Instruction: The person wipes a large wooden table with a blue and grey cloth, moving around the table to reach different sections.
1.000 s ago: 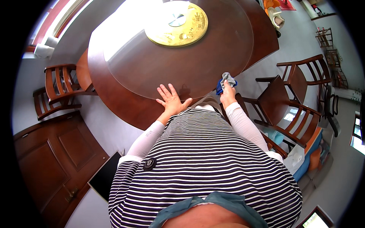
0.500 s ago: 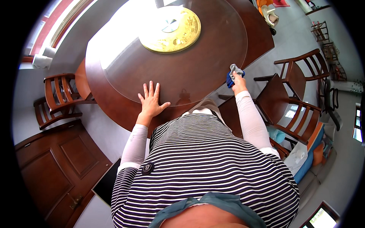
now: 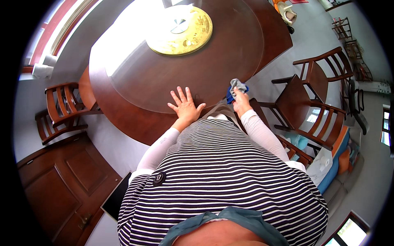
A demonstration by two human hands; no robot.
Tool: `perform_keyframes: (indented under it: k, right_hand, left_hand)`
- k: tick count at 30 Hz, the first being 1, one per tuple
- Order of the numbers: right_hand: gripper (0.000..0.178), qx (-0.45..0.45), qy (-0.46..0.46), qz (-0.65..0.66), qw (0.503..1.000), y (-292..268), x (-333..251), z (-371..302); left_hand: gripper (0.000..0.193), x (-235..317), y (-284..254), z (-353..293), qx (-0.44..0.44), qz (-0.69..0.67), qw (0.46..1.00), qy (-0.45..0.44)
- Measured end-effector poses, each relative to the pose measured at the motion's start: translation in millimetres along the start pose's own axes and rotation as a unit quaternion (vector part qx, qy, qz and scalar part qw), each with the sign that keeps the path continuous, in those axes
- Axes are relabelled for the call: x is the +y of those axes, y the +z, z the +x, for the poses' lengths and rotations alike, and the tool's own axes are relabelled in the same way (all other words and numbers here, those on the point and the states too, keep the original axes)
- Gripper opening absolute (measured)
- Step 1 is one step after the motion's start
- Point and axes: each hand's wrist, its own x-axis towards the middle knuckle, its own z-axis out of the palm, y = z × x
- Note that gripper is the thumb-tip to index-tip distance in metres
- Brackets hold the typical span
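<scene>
My left hand [image 3: 186, 108] rests flat with spread fingers on the near part of a dark wooden table [image 3: 123, 119]. A bunched grey and blue cloth [image 3: 237, 88] is gripped in my right hand [image 3: 242, 101], at the table's near right edge. The glass-like round top [image 3: 197, 69] of the table reflects bright window light on its left side. Further back on it sits a round golden disc [image 3: 196, 37] with a silvery centre.
Wooden chairs stand to the right [image 3: 295, 100] and to the left [image 3: 65, 102] of the table. A brown door [image 3: 67, 184] is at the lower left. White rolls [image 3: 42, 70] lie on the window sill. A sofa [image 3: 349, 180] is at the lower right.
My right hand has drawn inward and nearer to my body with the cloth. My left hand has slid to the right and closer to me, still spread on the table.
</scene>
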Motion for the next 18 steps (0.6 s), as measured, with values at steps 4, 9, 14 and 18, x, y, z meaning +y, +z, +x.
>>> perform_keyframes:
  k: [4, 9, 14, 18]
  right_hand:
    - [0.019, -0.051, 0.028, 0.001, 0.998, -2.9, 3.0, -19.6]
    - [0.021, -0.147, 0.056, -0.084, 0.984, -32.7, -8.0, -27.8]
    - [0.03, -0.211, 0.088, -0.049, 0.972, -63.2, -42.9, -45.1]
    - [0.035, -0.264, 0.035, -0.091, 0.96, -35.6, -117.9, -90.1]
  left_hand:
    - [0.109, 27.9, 4.4, 6.0, -0.044, -0.082, 0.995, 0.02]
    - [0.096, 14.8, -11.3, 3.1, 0.007, -0.09, 0.992, 0.087]
    - [0.087, -67.1, -12.7, 6.4, 0.185, -0.012, 0.982, 0.03]
    - [0.085, -123.5, -19.1, -9.9, 0.193, -0.018, 0.98, -0.037]
